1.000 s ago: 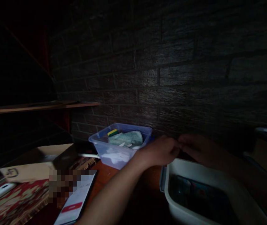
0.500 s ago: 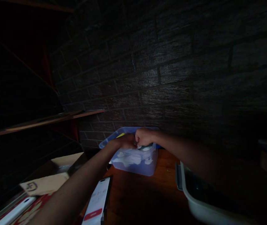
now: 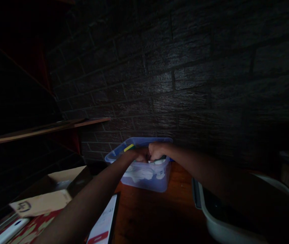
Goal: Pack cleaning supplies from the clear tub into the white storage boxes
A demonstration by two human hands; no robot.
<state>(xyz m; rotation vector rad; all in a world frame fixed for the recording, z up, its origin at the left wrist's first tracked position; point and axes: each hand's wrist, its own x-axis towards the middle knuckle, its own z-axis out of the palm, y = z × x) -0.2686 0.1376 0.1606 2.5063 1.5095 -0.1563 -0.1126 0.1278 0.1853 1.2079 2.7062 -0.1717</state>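
Observation:
A translucent plastic bin [image 3: 147, 185] stands on the wooden surface against the brick wall. Both my hands reach down inside it, close together. My left hand [image 3: 141, 155] has its fingers curled, their tips hidden among the contents. Beside it, my right hand [image 3: 156, 151] is closed, with its fingers pointing down; what it grips, if anything, I cannot make out. White crumpled material [image 3: 140, 173] shows through the bin's front wall. Near my left wrist lies a yellow and green item [image 3: 129, 147], perhaps a sponge.
A phone [image 3: 104, 220] lies near my left forearm. An opened cardboard box [image 3: 43, 203] is at left, under a wooden shelf [image 3: 45, 130]. To the right stands a pale-rimmed container [image 3: 210, 217] with a grey latch. The brick wall [image 3: 159, 84] rises behind.
My hands have sunk slightly deeper into the bin. The yellow item shows more clearly beside my left wrist. The whole view has shifted a little.

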